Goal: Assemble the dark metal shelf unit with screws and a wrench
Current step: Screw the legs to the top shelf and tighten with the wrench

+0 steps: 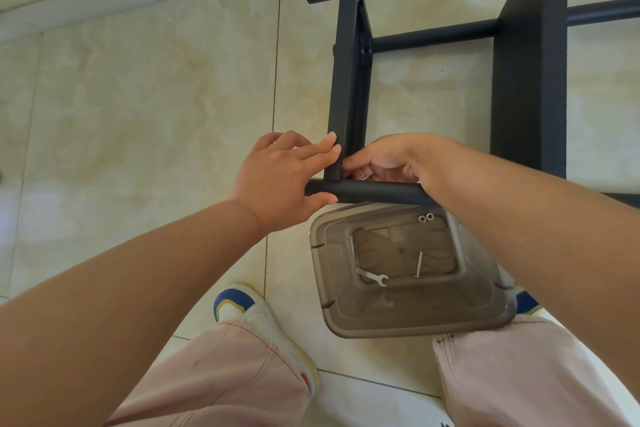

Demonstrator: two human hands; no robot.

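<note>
Right now I am leaning over the dark metal shelf unit (349, 87), which is lying on the tiled floor (156, 97) straight ahead of both my hands. My left hand (280, 180) is sitting at the corner where a flat upright meets the near round tube (367, 191): my straight fingers are touching the upright's left face while my thumb is pressing along the tube's near side, so the hand is bracing the corner, not wrapped round it. My right hand (384, 159) is reaching in from the other side of that upright, just across from my left fingertips, with its fingers curled down behind the tube; whether they are pinching something small there I cannot tell, because the hand itself is hiding them.

Just below my hands, on the near side of the tube and partly under my right forearm, a clear plastic bin (332, 305) is resting on the floor between my feet. Inside it a small wrench (372, 277) is lying beside two long screws (419, 264), and two washers (426, 217) are sitting in the corner closest to my right wrist. My pale pink trousers (221, 378) and a white shoe (249, 308) are showing beneath my left arm.
</note>
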